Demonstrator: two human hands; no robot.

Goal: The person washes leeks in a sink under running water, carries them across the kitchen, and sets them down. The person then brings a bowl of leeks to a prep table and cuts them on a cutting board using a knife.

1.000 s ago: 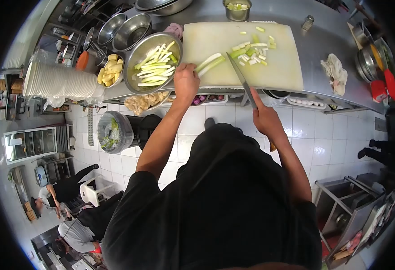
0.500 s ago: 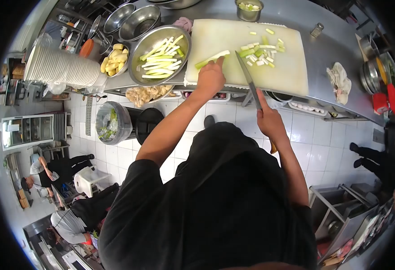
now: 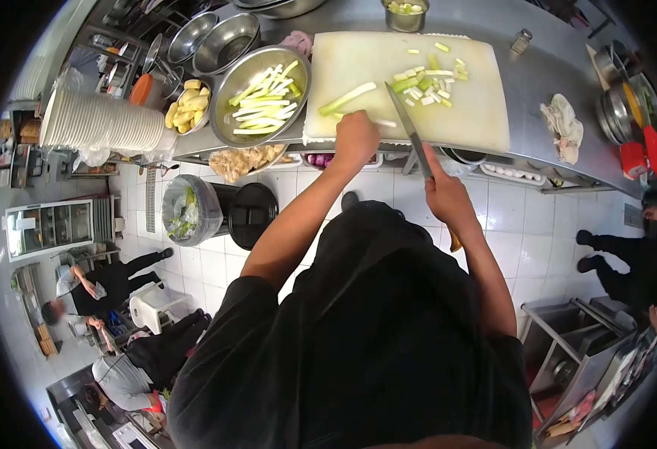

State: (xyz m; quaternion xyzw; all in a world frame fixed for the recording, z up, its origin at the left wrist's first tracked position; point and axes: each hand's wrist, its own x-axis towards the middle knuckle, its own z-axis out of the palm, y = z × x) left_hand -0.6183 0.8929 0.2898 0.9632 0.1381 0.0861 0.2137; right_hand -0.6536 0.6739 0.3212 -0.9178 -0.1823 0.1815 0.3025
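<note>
My right hand [image 3: 448, 198] is wrapped round the handle of a long kitchen knife [image 3: 411, 131], its blade resting over the white cutting board [image 3: 478, 127] with the tip pointing away from me. At the board's near edge, my left hand [image 3: 357, 138] has its fingers closed over a pale green-and-white vegetable stalk [image 3: 385, 123], whose ends stick out on both sides. Just beyond that hand lies another stalk [image 3: 348, 98], slanted. Short cut pieces [image 3: 426, 86] of the same vegetable are scattered to the right of the blade tip.
Left of the board, a steel bowl [image 3: 227, 131] contains long stalks. Farther left are yellow peeled chunks [image 3: 187, 105] and stacked white containers [image 3: 104, 120]. A small metal pot [image 3: 405, 21], shaker [image 3: 521, 41] and cloth [image 3: 562, 127] are on the counter. Below stands a lined bin [image 3: 192, 209]. Other people stand behind.
My left hand has moved toward me, off the slanted stalk and onto another one nearer the board's edge. The knife stays about the same place. The view has shifted slightly.
</note>
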